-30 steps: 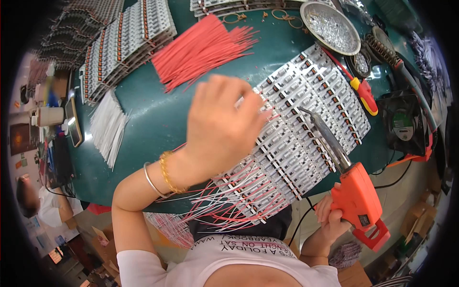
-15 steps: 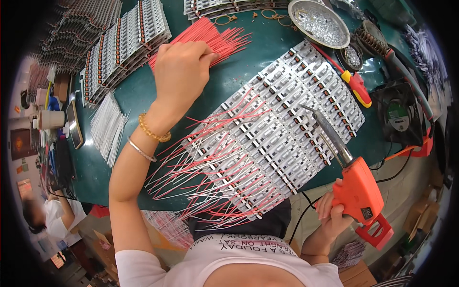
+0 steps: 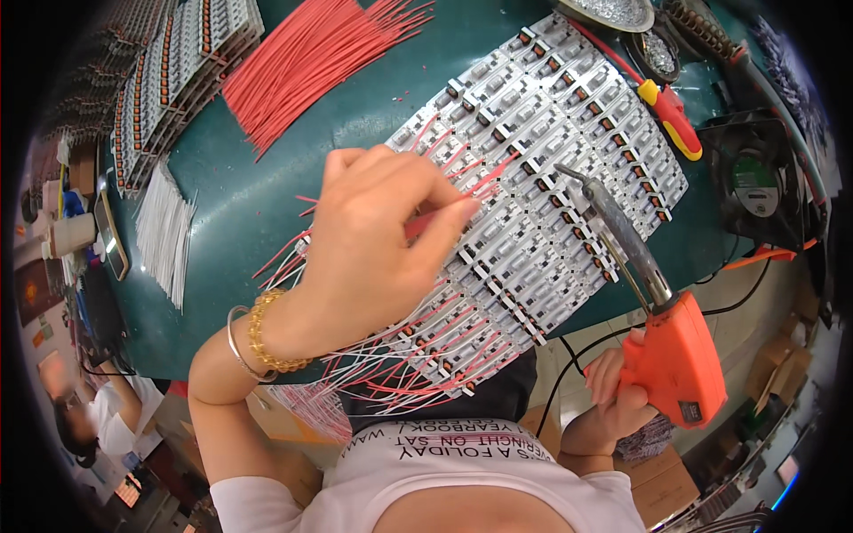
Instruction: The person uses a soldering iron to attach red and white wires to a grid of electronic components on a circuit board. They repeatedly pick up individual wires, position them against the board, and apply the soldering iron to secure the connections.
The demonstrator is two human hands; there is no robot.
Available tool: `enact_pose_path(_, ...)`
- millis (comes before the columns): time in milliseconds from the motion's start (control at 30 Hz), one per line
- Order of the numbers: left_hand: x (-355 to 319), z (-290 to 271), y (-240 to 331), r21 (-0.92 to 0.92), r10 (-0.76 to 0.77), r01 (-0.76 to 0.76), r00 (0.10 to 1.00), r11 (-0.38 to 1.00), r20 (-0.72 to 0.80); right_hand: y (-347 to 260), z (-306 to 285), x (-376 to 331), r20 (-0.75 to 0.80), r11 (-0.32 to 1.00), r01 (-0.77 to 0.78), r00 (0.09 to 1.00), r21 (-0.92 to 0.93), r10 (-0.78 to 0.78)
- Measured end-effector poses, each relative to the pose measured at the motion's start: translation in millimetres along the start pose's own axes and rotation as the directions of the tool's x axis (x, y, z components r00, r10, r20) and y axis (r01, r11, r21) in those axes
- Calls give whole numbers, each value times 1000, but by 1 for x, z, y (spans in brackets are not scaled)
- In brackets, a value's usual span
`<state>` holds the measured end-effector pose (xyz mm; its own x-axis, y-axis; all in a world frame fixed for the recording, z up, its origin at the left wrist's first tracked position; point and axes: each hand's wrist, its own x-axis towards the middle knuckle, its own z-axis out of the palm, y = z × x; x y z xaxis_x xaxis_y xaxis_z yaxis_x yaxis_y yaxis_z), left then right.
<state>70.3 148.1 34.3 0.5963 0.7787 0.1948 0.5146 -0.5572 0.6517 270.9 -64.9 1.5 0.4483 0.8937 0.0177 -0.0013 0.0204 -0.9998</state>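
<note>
My left hand [image 3: 378, 235] is over the left part of a panel of small white circuit boards [image 3: 542, 204], thumb and finger pinched on a few thin red wires [image 3: 491, 178] whose ends stick out past the fingertips. On the right, my right hand [image 3: 615, 391] grips an orange soldering gun [image 3: 680, 364]. Its bent metal tip [image 3: 573, 171] hovers over the panel or touches it; I cannot tell which. Red and white wires [image 3: 426, 355] trail from the panel's near left side, partly hidden by my left hand and wrist.
Beyond my left hand lies a pile of red wires [image 3: 302, 62], with white wires [image 3: 164, 231] at left. Stacked board panels [image 3: 182, 80] fill the far left. A red-yellow screwdriver [image 3: 671, 120], metal dish [image 3: 613, 11] and black fan [image 3: 755, 182] are at right. Another person [image 3: 111, 404] sits at far left.
My left hand has come from the red wire pile toward me and right, over the panel, now with red wires in its pinch. The view has shifted slightly; my right hand keeps its grip.
</note>
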Motion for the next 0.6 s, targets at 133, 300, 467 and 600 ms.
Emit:
enact_pose_path(133,5,17,-2,70,58,-54,996,996,-60,-1,-3,-1,61,1000,-30,998,-2,30)
enact_pose_path(300,6,21,-5,78,81,-74,993,994,-89,18,-19,-15,-1,995,-73,997,65,73)
enact_pose_path(467,8,23,-4,89,83,-76,993,993,-88,6,0,-14,-70,979,-201,978,-42,198)
enact_pose_path(600,7,24,-5,83,93,-85,991,993,-99,12,-15,-8,123,965,-62,988,-256,97)
